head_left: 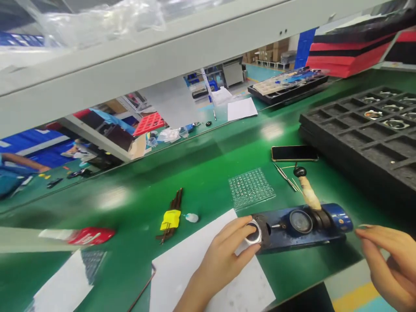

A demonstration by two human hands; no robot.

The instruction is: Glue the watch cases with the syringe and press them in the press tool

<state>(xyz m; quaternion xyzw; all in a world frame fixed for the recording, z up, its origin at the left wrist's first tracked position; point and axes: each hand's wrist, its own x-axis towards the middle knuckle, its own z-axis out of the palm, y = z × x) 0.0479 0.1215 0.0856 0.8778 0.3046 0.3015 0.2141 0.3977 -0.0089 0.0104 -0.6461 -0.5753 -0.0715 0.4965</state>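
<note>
My left hand [224, 255] grips a round silver watch case [254, 232] with a dark centre, fingers and thumb around its rim. The case sits against the dark left end of a blue bench tool [276, 244], which has a round dial [300, 221] and a wrapped lever [308, 193] topped by a black ball. Just right of the tool's blue cylindrical end, my right hand [390, 260] has thumb and forefinger pinched together. Whatever is between those fingertips, if anything, is too small to make out. A white sheet of paper [182, 277] lies beneath my left hand.
Beyond the tool lie a clear gridded tray [250, 188], tweezers [285, 177] and a phone [294, 153]. Black foam trays [354, 134] stand at right. Hex keys [170, 219] and a small bottle [191, 217] lie left. A shelf beam [146, 60] crosses above.
</note>
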